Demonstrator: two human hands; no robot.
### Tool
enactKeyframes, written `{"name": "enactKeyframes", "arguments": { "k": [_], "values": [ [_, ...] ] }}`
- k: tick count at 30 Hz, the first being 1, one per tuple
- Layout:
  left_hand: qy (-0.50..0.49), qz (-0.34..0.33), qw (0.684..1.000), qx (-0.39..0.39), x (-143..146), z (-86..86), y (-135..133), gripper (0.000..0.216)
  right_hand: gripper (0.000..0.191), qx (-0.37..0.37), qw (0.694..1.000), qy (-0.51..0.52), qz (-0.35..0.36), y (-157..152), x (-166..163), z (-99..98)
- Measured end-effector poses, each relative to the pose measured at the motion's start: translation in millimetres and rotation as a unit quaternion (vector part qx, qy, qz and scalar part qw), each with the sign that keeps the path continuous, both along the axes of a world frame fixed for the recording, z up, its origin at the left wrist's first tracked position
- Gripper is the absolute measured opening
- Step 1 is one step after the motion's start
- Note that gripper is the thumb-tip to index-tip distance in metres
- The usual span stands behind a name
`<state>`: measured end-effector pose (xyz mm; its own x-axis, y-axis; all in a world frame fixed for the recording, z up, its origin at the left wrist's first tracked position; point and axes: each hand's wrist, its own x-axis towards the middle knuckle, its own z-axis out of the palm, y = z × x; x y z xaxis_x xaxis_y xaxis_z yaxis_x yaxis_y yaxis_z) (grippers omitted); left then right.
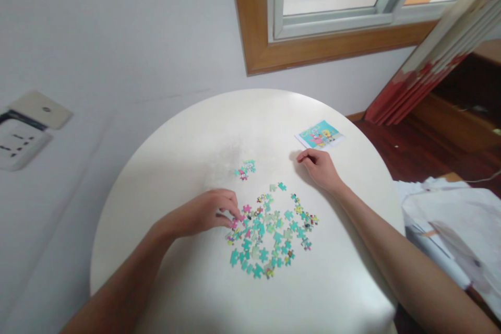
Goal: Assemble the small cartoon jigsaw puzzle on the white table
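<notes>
A loose spread of small jigsaw puzzle pieces (277,237), mostly turquoise with some pink, yellow and pale green, lies on the round white table (188,146). At the left edge of the spread is my left hand (213,211). Its thumb and fingertips are a little apart, right at a pink puzzle piece (235,223). My right hand (319,167) rests on the table just below the picture card (321,134), its fingers curled in and nothing visible in them. Beyond the spread lies a small joined cluster of pieces (246,169) with pink and pale figures.
Behind the table stands a white wall (156,26) with a wood-framed window (258,52). A socket (21,143) is on the wall at left. To the right are a red and cream curtain (407,88) and a pile of white items (450,224) beside the table.
</notes>
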<state>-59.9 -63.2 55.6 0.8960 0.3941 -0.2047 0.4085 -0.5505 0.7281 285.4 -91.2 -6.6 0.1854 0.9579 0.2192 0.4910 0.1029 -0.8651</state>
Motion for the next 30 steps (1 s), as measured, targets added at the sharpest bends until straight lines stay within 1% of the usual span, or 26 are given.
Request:
{"name": "enactKeyframes", "arguments": {
  "k": [5,7,11,13,16,20,22,30],
  "values": [
    [0.006,0.015,1.0,0.013,-4.5,-2.4,2.4,0.017,0.021,-0.002,1.0,0.0,0.005,-0.3,0.4,0.0],
    [0.013,0.037,0.999,0.031,-6.4,-4.9,5.5,0.017,0.022,-0.003,1.0,-0.005,0.006,-0.7,0.2,0.1],
    [-0.001,0.105,0.991,0.085,-9.1,-10.6,13.7,0.023,0.022,0.0,1.0,-0.013,0.008,-2.1,-0.5,0.6],
    [-0.007,0.126,0.988,0.087,-11.4,-11.7,17.0,0.024,0.023,0.0,1.0,-0.012,0.007,-2.9,-0.8,1.0],
    [-0.011,0.117,0.991,0.067,-14.9,-10.5,19.1,0.017,0.022,-0.005,1.0,-0.013,0.004,-3.5,-0.8,1.4],
    [-0.022,0.067,0.995,0.064,-12.8,-9.9,16.8,0.023,0.022,-0.007,1.0,-0.017,0.007,-3.9,-0.9,1.3],
    [-0.019,0.057,0.996,0.072,-8.8,-11.6,15.2,0.022,0.022,-0.006,1.0,-0.019,0.009,-4.3,-1.4,1.4],
    [-0.035,0.084,0.99,0.104,-0.8,-15.6,15.8,0.007,0.021,-0.009,1.0,-0.022,0.015,-5.0,-2.4,1.0]
  ]
}}
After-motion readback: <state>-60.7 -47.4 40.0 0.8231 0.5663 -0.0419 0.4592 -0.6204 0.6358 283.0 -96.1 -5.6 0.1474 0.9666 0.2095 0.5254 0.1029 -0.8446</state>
